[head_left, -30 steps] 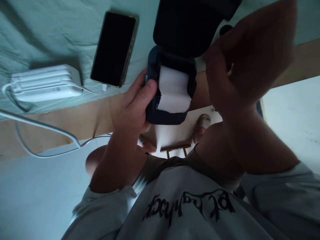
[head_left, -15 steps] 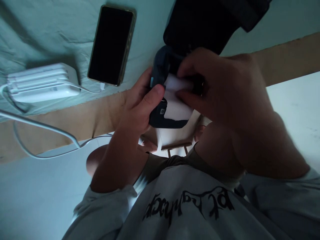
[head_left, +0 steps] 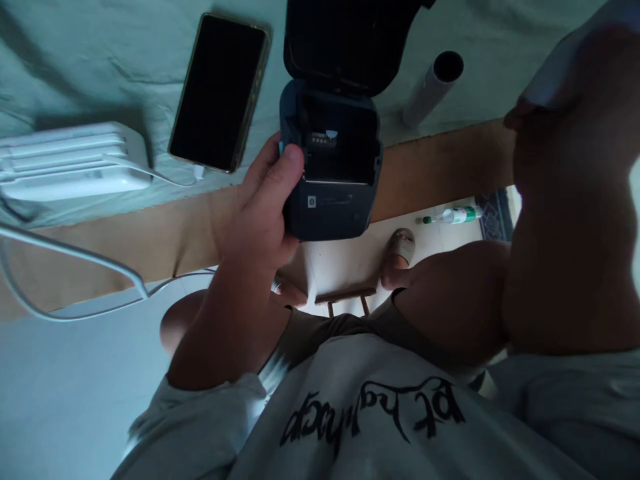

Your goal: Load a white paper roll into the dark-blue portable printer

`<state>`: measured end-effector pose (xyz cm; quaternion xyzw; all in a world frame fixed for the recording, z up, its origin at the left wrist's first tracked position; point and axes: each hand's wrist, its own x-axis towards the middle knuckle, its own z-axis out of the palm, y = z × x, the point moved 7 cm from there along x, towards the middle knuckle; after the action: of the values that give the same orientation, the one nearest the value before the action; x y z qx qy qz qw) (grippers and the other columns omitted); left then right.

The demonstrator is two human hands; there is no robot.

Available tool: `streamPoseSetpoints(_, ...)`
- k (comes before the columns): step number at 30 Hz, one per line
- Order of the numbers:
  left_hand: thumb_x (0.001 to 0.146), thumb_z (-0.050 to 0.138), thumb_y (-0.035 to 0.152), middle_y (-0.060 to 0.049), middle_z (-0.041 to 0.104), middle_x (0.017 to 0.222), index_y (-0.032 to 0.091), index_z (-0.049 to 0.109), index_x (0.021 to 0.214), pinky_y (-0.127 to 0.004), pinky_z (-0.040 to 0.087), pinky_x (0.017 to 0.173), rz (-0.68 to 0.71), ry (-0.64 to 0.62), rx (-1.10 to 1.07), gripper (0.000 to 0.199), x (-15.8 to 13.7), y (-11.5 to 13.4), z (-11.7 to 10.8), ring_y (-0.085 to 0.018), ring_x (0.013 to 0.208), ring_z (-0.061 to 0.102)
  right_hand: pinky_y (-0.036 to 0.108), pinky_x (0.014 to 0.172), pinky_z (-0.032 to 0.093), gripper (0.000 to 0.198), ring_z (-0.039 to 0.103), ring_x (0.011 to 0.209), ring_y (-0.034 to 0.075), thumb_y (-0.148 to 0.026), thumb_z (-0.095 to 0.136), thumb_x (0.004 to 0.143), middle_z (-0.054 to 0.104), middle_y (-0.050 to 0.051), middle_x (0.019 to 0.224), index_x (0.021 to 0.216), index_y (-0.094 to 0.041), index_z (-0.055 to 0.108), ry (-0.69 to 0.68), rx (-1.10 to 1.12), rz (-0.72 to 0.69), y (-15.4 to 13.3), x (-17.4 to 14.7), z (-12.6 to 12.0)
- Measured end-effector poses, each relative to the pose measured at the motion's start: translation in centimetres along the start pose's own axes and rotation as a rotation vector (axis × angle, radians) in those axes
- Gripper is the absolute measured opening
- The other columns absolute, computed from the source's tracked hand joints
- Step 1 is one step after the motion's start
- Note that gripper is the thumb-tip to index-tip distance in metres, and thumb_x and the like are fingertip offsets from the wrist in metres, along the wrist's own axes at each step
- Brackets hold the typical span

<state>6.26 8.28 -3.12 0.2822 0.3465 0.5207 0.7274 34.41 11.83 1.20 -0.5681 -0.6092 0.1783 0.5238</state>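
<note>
My left hand [head_left: 273, 193] grips a dark portable label printer [head_left: 327, 207] by its side, thumb on the top edge. The printer's black lid [head_left: 345, 47] is swung open, and the bay inside shows a small label and no roll. At the upper right, my right hand [head_left: 595, 87] is raised away from the printer, dark and blurred. Pale white paper [head_left: 565, 70] shows at its fingers, which are partly hidden.
A phone [head_left: 220, 93] lies on the green cloth, cabled to a white power bank [head_left: 75, 163]. A white tube [head_left: 430, 90] with a dark open end stands near the table edge [head_left: 445, 163]. A plastic bottle [head_left: 457, 215] lies on the floor.
My right hand has lifted the white paper out of the printer and moved to the upper right. The printer has shifted slightly left and up, and the white tube has come into view.
</note>
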Motion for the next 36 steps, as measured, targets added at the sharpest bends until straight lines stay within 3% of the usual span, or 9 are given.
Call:
streamPoseSetpoints(4,0.088,0.055,0.036,-0.002,0.066,0.113,0.019,0.063,0.098,-0.036,0.053,0.099,0.016,-0.009,0.006,0.021,0.0,0.3,0.3,-0.021,0.116,0.058,0.015,0.056,0.034,0.021,0.036,0.065,0.000,-0.015,0.058,0.068,0.046,0.002,0.079,0.088,-0.015,0.052,0.152,-0.091,-0.075,0.3,-0.1,-0.7)
streamPoseSetpoints(9,0.089,0.052,0.038,-0.003,0.065,0.117,0.019,0.063,0.096,-0.038,0.052,0.099,0.046,-0.033,0.032,0.023,0.2,0.5,0.6,-0.024,0.124,0.053,0.018,0.062,0.029,0.044,0.036,0.069,0.000,-0.011,0.063,0.058,0.054,0.002,0.095,0.102,-0.014,0.057,-0.025,-0.383,-0.030,0.1,0.7,0.1)
streamPoseSetpoints(11,0.087,0.055,0.041,-0.004,0.065,0.118,0.019,0.063,0.098,-0.040,0.052,0.098,0.052,-0.044,0.035,0.025,0.3,0.3,0.5,-0.027,0.124,0.053,0.019,0.069,0.037,0.050,0.047,0.076,0.003,-0.015,0.064,0.060,0.056,0.003,0.101,0.110,-0.014,0.056,-0.069,-0.401,-0.040,-0.1,0.7,0.3)
streamPoseSetpoints(14,0.087,0.054,0.042,-0.004,0.066,0.115,0.020,0.063,0.100,-0.041,0.054,0.095,0.056,-0.063,0.009,0.027,0.3,0.1,0.4,-0.027,0.118,0.057,0.021,0.097,0.042,0.042,0.053,0.106,0.012,-0.026,0.058,0.075,0.055,0.005,0.114,0.115,-0.013,0.056,-0.031,-0.469,-0.269,-3.2,-0.5,0.8)
streamPoseSetpoints(19,0.084,0.061,0.037,-0.003,0.067,0.112,0.019,0.063,0.094,-0.038,0.053,0.097,0.082,-0.059,0.010,0.021,0.3,0.4,0.5,-0.024,0.117,0.058,0.022,0.095,0.046,0.037,0.054,0.108,0.012,-0.029,0.052,0.082,0.055,0.006,0.109,0.114,-0.010,0.055,-0.068,-0.346,-0.559,-8.6,-3.1,4.2)
streamPoseSetpoints(24,0.082,0.064,0.037,-0.004,0.066,0.114,0.019,0.060,0.096,-0.035,0.053,0.095,0.054,-0.042,0.012,0.023,0.0,0.6,0.7,-0.024,0.121,0.056,0.027,0.103,0.043,0.048,0.047,0.117,0.016,-0.032,0.050,0.081,0.046,0.017,0.122,0.120,-0.004,0.054,-0.142,-0.541,-0.279,-6.3,-1.6,6.8)
streamPoseSetpoints(27,0.082,0.064,0.037,-0.003,0.067,0.110,0.021,0.059,0.097,-0.029,0.056,0.080,0.036,-0.033,0.021,0.022,-0.2,0.3,0.8,-0.022,0.113,0.060,0.030,0.102,0.042,0.042,0.046,0.114,0.016,-0.017,0.049,0.073,0.048,0.011,0.116,0.114,-0.011,0.058,-0.237,-0.594,-0.135,-4.8,-1.3,7.2)
streamPoseSetpoints(33,0.080,0.066,0.034,0.000,0.065,0.083,0.019,0.063,0.094,-0.018,0.051,0.057,0.106,-0.079,-0.057,0.022,0.0,0.2,1.0,-0.010,0.072,0.062,0.017,0.094,0.044,0.054,0.052,0.099,0.001,-0.013,0.039,0.079,0.045,0.002,0.126,0.132,-0.013,0.031,-0.418,-0.400,-0.223,-6.2,-3.2,7.6)
streamPoseSetpoints(36,0.081,0.065,0.034,0.001,0.061,0.074,0.016,0.064,0.088,-0.014,0.051,0.055,0.101,-0.114,-0.087,0.019,0.0,0.3,1.3,-0.006,0.065,0.059,0.020,0.095,0.043,0.048,0.051,0.103,0.004,-0.011,0.041,0.076,0.051,0.003,0.113,0.124,-0.014,0.043,-0.445,-0.371,-0.254,-6.5,-3.9,7.7)
